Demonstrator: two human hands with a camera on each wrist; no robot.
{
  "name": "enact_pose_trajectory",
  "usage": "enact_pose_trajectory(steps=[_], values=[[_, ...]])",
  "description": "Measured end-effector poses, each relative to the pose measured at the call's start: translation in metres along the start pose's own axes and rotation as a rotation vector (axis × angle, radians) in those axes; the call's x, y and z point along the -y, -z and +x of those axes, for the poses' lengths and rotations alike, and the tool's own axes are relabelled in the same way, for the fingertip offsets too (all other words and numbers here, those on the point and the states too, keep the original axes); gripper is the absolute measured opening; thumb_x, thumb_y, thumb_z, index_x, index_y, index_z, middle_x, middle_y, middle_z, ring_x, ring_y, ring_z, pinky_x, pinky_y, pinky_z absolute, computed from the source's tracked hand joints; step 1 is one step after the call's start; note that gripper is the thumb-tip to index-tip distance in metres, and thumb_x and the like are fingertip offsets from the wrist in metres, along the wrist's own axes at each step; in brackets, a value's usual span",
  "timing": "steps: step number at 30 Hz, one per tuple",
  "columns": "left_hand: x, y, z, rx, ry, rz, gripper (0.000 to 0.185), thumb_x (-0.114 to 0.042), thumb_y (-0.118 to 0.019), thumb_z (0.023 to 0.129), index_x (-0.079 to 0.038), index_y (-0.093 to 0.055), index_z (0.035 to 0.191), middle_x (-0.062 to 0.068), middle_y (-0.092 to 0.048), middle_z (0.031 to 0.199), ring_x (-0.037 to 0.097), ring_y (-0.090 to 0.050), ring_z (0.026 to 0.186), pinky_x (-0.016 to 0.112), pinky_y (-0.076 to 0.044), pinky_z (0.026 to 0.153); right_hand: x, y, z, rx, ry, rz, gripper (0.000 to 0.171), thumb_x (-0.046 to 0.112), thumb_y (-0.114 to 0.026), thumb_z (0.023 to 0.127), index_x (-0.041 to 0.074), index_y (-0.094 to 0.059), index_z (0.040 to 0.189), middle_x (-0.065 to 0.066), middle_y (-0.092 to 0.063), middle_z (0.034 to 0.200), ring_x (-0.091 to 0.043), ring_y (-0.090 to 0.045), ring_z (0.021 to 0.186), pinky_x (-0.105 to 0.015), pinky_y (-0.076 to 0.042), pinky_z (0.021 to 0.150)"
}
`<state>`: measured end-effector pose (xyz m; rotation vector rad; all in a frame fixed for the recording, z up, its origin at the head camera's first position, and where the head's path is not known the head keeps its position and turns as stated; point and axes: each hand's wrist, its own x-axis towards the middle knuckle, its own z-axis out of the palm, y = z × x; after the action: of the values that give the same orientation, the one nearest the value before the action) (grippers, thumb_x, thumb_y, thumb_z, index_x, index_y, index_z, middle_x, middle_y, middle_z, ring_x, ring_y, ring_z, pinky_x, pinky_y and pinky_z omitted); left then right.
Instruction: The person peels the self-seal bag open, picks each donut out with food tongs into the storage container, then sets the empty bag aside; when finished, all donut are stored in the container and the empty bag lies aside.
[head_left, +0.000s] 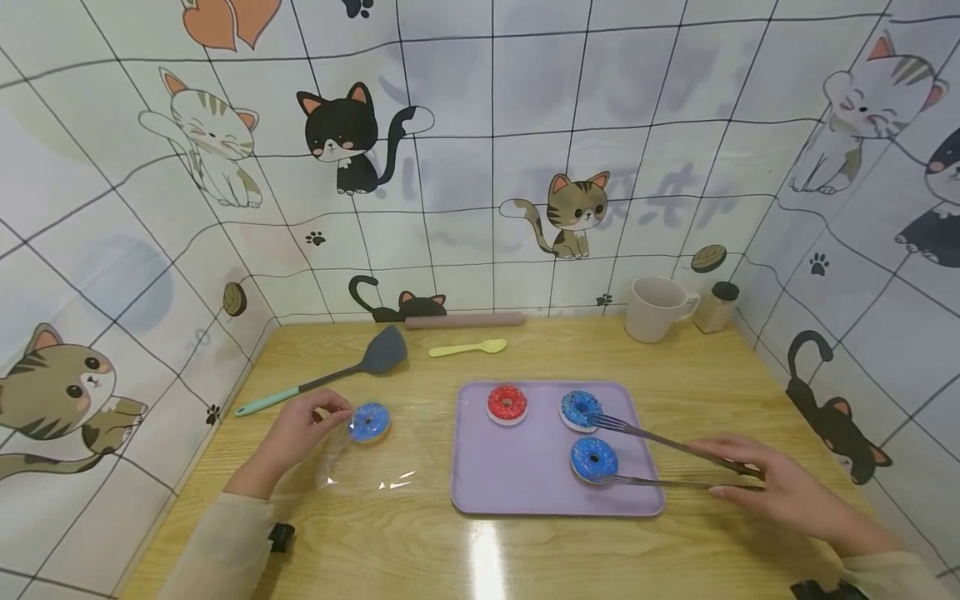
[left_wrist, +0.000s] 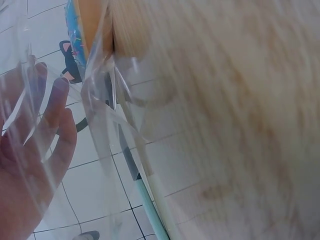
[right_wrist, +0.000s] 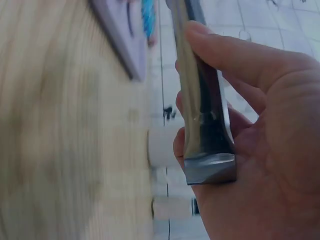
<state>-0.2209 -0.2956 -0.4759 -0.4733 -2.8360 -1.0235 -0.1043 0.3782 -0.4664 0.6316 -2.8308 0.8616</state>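
Straddling the near blue donut (head_left: 594, 459) on the tray (head_left: 525, 492), tongs (head_left: 660, 458) are gripped by the right hand (head_left: 780, 492), axis leftward. Left hand (head_left: 300, 433) pinches wrap (head_left: 367, 475) beside a donut (head_left: 369, 422) on the table.

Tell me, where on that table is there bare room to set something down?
Bare wood lies between the spoon and the purple tray, and right of the tray below the mug. The tray's near-left part is free. It is crowded around the tongs and by the wrapped blue donut.
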Motion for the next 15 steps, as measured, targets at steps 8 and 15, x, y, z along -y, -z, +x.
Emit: enact_pose_trajectory(steps=[8, 15], values=[[-0.001, 0.0, 0.0, -0.019, -0.008, 0.004, 0.003, -0.021, -0.073, 0.098, -0.02, -0.075, 0.098, -0.006, -0.074, 0.095, 0.005, -0.06, 0.083, 0.023, -0.051, 0.072, 0.031, -0.024, 0.029, 0.0, 0.053, 0.143, 0.045, 0.012, -0.08, 0.09, 0.026, -0.071, 0.132, 0.003, -0.071, 0.126, 0.007, -0.058, 0.116, -0.013, -0.05, 0.091], [-0.003, 0.002, -0.001, -0.009, -0.008, -0.02, 0.005, -0.02, -0.072, 0.099, -0.017, -0.076, 0.098, -0.004, -0.073, 0.096, 0.008, -0.061, 0.085, 0.023, -0.051, 0.071, 0.065, -0.051, 0.059, -0.047, 0.146, 0.081, 0.046, 0.012, -0.081, 0.09, 0.03, -0.071, 0.13, 0.008, -0.07, 0.126, -0.005, -0.062, 0.116, -0.026, -0.055, 0.09]])
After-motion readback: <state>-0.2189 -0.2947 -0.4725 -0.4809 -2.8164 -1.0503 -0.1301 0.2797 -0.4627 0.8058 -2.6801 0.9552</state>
